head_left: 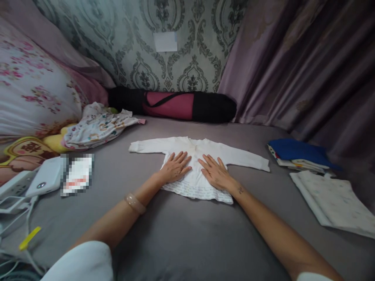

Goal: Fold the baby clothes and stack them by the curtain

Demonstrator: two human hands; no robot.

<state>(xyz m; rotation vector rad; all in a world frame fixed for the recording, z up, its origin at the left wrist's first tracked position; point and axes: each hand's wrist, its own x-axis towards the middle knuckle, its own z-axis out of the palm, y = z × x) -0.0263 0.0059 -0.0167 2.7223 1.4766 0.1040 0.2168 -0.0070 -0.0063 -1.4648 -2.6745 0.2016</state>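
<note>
A small white long-sleeved baby shirt lies spread out on the grey bed sheet, its sleeves stretched to both sides and its collar toward the wall. Faint printed lines run along its lower part. My left hand rests flat on the left half of the shirt's body, fingers spread. On the right half, my right hand also presses flat with its fingers apart. Neither hand grips the cloth. Parts of the shirt's front are hidden under both palms.
Folded clothes with a blue piece on top and a folded pale cloth lie at right. Crumpled printed clothing, a white power bank and a power strip with cables are at left. A black-and-maroon long bag lies along the wall.
</note>
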